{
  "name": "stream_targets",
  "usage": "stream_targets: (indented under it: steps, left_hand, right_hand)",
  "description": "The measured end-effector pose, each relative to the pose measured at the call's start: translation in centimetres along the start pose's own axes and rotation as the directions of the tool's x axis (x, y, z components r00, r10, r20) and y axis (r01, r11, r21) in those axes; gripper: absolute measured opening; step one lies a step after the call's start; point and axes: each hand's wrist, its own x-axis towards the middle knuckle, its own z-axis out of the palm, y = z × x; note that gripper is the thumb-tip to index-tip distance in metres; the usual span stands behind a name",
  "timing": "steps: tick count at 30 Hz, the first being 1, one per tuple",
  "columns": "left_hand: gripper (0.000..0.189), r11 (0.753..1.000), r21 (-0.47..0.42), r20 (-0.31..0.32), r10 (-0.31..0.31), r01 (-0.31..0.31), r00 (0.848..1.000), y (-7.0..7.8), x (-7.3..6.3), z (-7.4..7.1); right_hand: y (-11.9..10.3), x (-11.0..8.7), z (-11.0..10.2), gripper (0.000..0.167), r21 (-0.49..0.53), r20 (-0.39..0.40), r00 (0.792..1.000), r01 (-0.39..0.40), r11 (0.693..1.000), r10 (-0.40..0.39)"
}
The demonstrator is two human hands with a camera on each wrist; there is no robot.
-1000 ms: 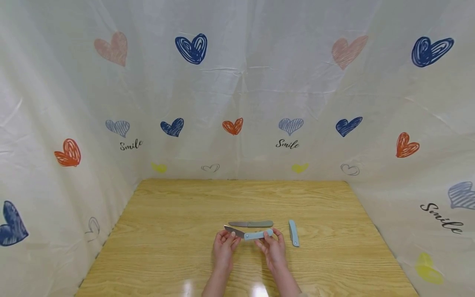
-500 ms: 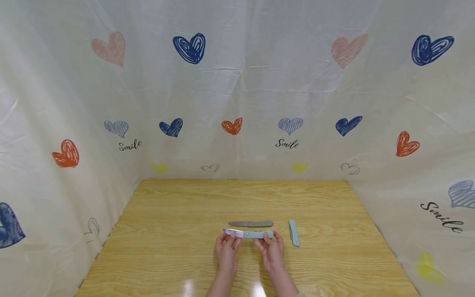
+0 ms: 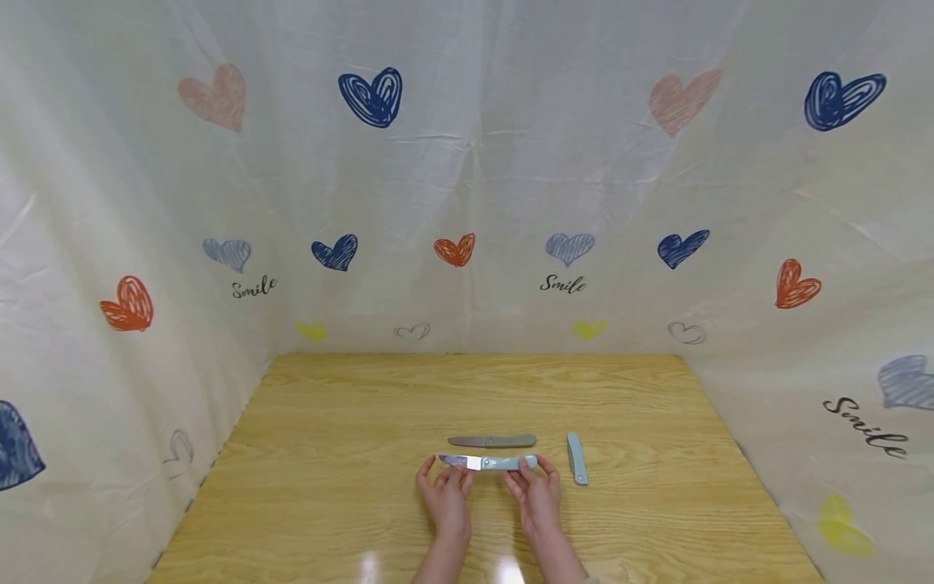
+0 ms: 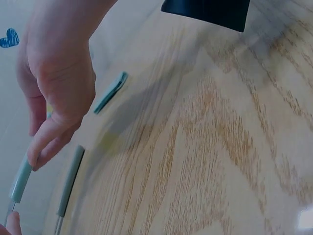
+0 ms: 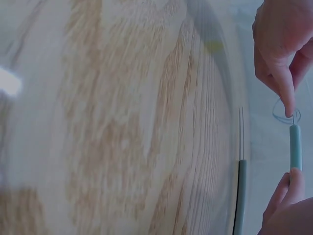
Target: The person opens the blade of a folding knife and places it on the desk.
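A folding knife (image 3: 500, 463) with a light blue handle is held level above the table, its blade swung out to the left and catching the light. My left hand (image 3: 448, 501) pinches the blade with thumb and fingertips; the right wrist view shows those fingertips on the blade near the handle (image 5: 296, 147). With thumb and fingers, my right hand (image 3: 540, 499) grips the far end of the handle. Just beyond lies a grey-green folding knife (image 3: 511, 441), blade out and pointing left. Right of my right hand is another light blue folding knife (image 3: 577, 459), folded.
The wood-grain table (image 3: 350, 422) reaches back to a white curtain (image 3: 474, 178) printed with hearts and "Smile", which also hangs along both sides. A dark object (image 4: 210, 12) shows at the top of the left wrist view.
The held knife's blade has swung from angled to nearly in line with its handle, its face now brightly reflecting. My left fingers shifted along the blade and one lifted outward; the right hand stays put.
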Motion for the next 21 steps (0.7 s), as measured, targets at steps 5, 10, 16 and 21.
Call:
stream_targets:
  steps: [5,10,16,21]
  left_hand:
    - [0.047,0.999,0.038,-0.021,0.013,-0.012,1.000,-0.6,-0.3,-0.2]
    - [0.044,0.998,0.056,0.004,-0.009,0.009,1.000,-0.5,-0.6,-0.9]
    - [0.052,0.992,0.113,0.047,-0.062,0.057,0.997,0.0,-0.3,-1.9]
    - [0.054,0.968,0.235,0.090,-0.110,0.086,0.990,0.4,-0.4,-2.6]
  right_hand:
    - [0.0,0.3,-0.5,0.035,-0.078,-0.026,0.999,0.018,0.997,-0.021]
    - [-0.7,0.5,-1.6,0.046,-0.222,0.061,0.998,-0.008,0.975,0.022]
    - [-1.6,0.1,-2.8,0.067,-0.439,0.189,0.973,-0.034,0.898,0.129]
    - [-1.7,-0.1,-3.6,0.078,-0.513,0.215,0.960,-0.048,0.857,0.182]
